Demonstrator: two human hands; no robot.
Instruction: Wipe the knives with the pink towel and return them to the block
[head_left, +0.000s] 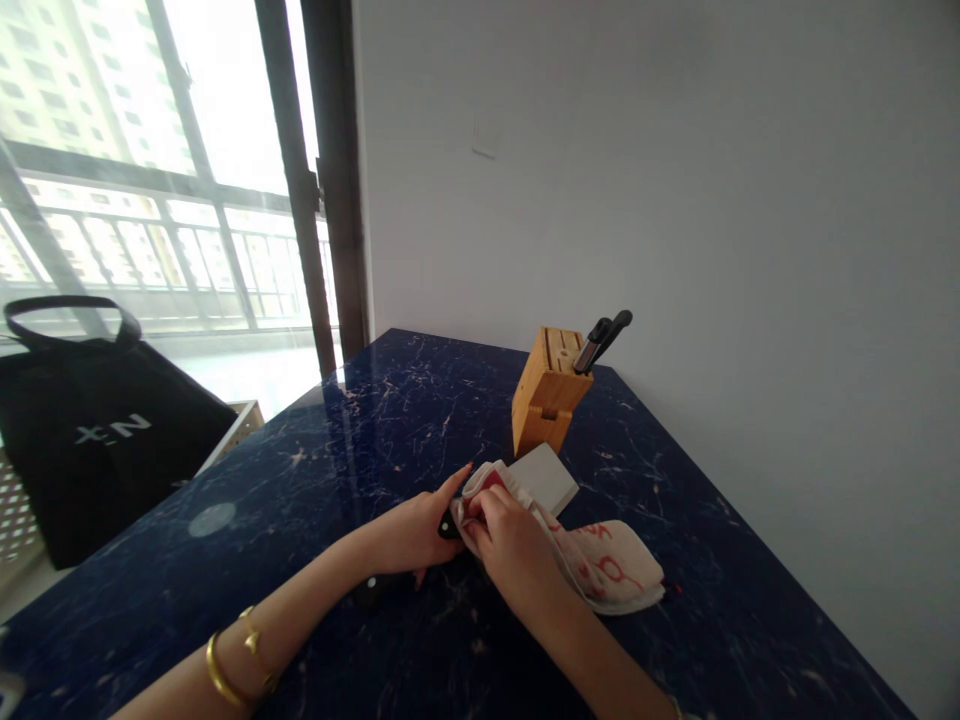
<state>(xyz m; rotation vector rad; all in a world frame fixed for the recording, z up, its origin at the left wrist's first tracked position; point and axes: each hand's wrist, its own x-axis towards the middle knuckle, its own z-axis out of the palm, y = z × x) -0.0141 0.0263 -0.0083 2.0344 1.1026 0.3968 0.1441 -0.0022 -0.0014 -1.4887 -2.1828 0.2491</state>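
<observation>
My left hand (416,528) is closed round a black riveted handle (370,584), which shows on both sides of the fingers. In line with the handle, a pale, wide rectangular blade (549,476) sticks out past the cloth, so it looks like a cleaver. My right hand (514,535) pinches a white cloth with red markings (609,568), bunched against the cleaver close to the handle. The rest of the cloth trails to the right over the table. Folds of cloth and my fingers hide the middle of the cleaver.
A wooden knife block (553,390) with black-handled tools (600,342) in it stands just beyond the blade on the dark blue marbled table (420,400). A black bag (105,440) is at the left, by the window. A white wall (675,220) borders the table.
</observation>
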